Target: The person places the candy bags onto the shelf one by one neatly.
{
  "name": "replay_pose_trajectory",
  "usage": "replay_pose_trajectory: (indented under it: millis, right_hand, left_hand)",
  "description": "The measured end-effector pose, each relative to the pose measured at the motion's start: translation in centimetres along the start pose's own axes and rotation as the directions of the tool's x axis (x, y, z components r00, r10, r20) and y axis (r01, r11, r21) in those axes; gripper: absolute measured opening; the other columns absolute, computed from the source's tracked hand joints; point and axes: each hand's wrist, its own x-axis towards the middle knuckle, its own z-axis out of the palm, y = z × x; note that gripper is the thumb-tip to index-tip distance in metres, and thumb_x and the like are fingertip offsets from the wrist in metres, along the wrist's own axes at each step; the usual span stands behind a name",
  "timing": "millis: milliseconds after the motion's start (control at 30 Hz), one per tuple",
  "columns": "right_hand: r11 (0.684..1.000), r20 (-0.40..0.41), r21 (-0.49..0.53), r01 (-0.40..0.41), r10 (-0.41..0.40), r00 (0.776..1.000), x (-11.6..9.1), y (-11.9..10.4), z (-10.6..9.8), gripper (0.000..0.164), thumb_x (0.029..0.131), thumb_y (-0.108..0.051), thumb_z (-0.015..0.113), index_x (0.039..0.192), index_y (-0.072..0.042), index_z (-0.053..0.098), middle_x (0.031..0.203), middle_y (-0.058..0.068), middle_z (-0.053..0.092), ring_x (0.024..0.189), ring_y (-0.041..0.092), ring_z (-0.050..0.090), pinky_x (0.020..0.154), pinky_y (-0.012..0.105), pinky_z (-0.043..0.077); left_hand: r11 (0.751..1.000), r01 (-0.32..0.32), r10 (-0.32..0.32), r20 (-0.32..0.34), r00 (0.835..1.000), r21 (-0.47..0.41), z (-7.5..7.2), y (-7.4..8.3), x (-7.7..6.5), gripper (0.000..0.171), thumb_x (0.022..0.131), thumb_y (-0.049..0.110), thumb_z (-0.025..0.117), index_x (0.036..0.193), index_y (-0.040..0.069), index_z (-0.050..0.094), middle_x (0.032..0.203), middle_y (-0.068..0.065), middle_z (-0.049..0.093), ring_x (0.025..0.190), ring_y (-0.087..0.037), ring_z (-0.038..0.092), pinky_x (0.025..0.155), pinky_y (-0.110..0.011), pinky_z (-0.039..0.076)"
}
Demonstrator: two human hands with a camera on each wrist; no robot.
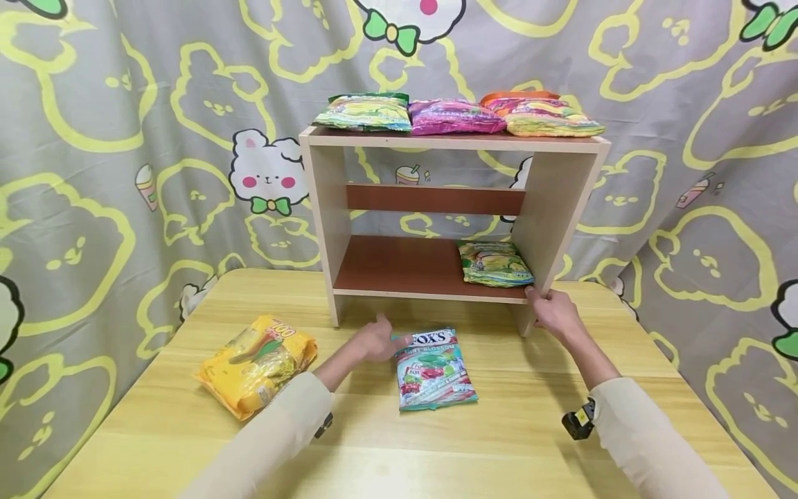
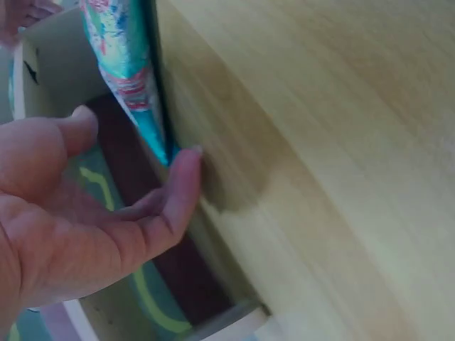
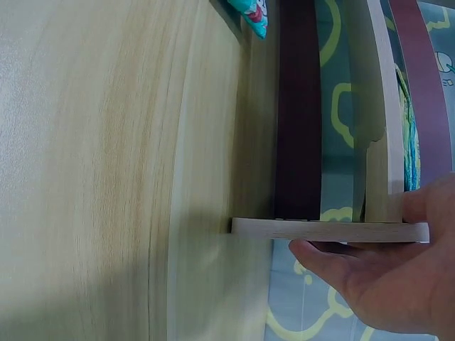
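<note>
My right hand (image 1: 553,313) grips the front edge of the right side panel of a small wooden shelf (image 1: 430,142). In the right wrist view that side panel (image 3: 327,229) lies between thumb and fingers. Just beside its knuckles, a green-yellow candy bag (image 1: 495,264) lies on the lower board. My left hand (image 1: 373,339) is at the upper left corner of a teal FOX'S candy bag (image 1: 434,374) lying on the table. In the left wrist view its thumb and fingers are spread apart, with a fingertip at the bag's corner (image 2: 153,131); whether they touch cannot be told.
A yellow bag (image 1: 258,364) lies on the wooden table (image 1: 399,450) to the left. Along the shelf top sit a green bag (image 1: 364,113), a purple bag (image 1: 455,116), and a yellow-pink bag (image 1: 551,118) with orange behind it. A patterned curtain (image 1: 206,138) hangs behind.
</note>
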Motion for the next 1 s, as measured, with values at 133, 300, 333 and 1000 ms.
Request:
replay_pose_trajectory:
  millis: [133, 300, 333, 1000]
  right_hand:
    - [1.0, -0.01, -0.009, -0.001, 0.001, 1.0, 0.1, 0.1, 0.0, 0.068, 0.105, -0.051, 0.035, 0.125, 0.008, 0.061, 0.121, 0.032, 0.064, 0.099, 0.039, 0.072, 0.076, 0.033, 0.053]
    - [1.0, -0.005, 0.001, -0.003, 0.003, 1.0, 0.1, 0.1, 0.1, 0.069, 0.105, -0.052, 0.035, 0.127, 0.008, 0.06, 0.122, 0.033, 0.062, 0.1, 0.041, 0.071, 0.077, 0.034, 0.054]
    - [1.0, -0.005, 0.001, -0.004, 0.004, 1.0, 0.1, 0.1, 0.1, 0.069, 0.105, -0.053, 0.035, 0.128, 0.007, 0.06, 0.121, 0.033, 0.063, 0.101, 0.041, 0.071, 0.077, 0.034, 0.054]
    - [1.0, 0.005, 0.017, -0.009, 0.009, 1.0, 0.1, 0.0, 0.0, 0.07, 0.106, -0.052, 0.033, 0.135, 0.007, 0.057, 0.136, 0.035, 0.055, 0.106, 0.042, 0.07, 0.092, 0.05, 0.054]
  left_hand:
    - [0.999, -0.012, 0.01, 0.053, 0.999, 0.043, 0.1, 0.2, -0.8, 0.089, 0.1, 0.058, 0.053, 0.151, -0.012, 0.032, 0.147, -0.03, 0.05, 0.124, -0.042, 0.06, 0.103, -0.049, 0.052]
    - [0.997, -0.05, 0.045, 0.099, 0.994, 0.059, 0.7, 0.6, -1.5, 0.069, 0.095, 0.06, 0.06, 0.122, -0.004, 0.062, 0.129, -0.021, 0.06, 0.064, -0.03, 0.067, 0.056, -0.037, 0.059]
    - [0.997, -0.054, 0.048, 0.101, 0.994, 0.059, 0.8, 0.7, -1.5, 0.07, 0.094, 0.06, 0.061, 0.121, -0.004, 0.062, 0.13, -0.021, 0.059, 0.06, -0.028, 0.066, 0.053, -0.036, 0.058]
    - [0.993, -0.113, 0.113, -0.004, 0.994, -0.035, 1.3, 1.2, 0.3, 0.082, 0.089, 0.045, 0.076, 0.144, -0.006, 0.043, 0.113, -0.02, 0.065, 0.085, -0.031, 0.068, 0.079, -0.044, 0.06]
